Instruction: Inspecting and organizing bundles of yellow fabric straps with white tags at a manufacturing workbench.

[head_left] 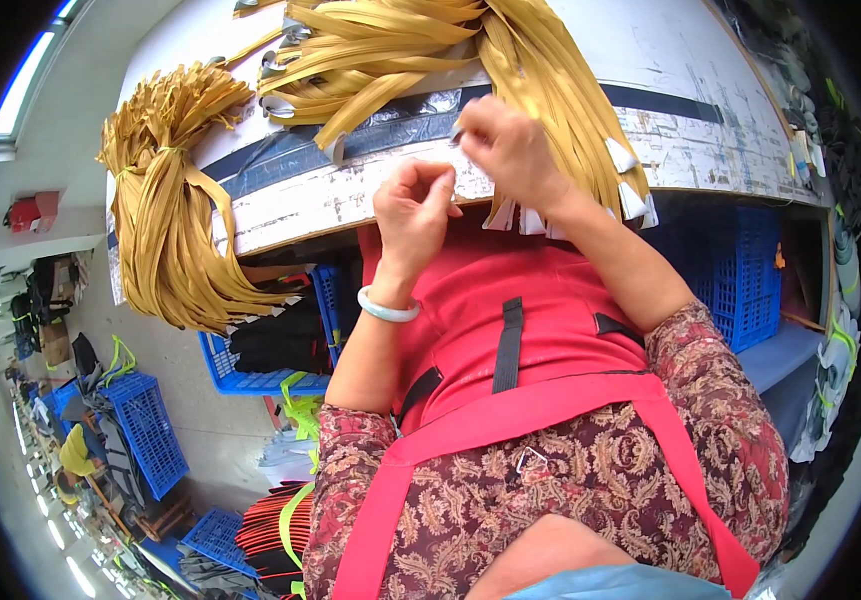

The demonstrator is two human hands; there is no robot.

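— head view first: where does the strip lie from each hand?
— the right hand (505, 150) pinches the end of a mustard-yellow flat fabric strip (540, 90) at the worn white table edge (350, 200); the strip's long axis runs from the fingers toward twelve o'clock, into the loose fan of strips.
— and the left hand (415, 210)?
— fingers curled together, thumb against forefinger; i cannot tell if anything is in them. it sits just beside the right, at its seven o'clock.
— so which is nearer?
— the right, already on it. a tied yellow bundle (165, 200) hangs well apart at nine o'clock.
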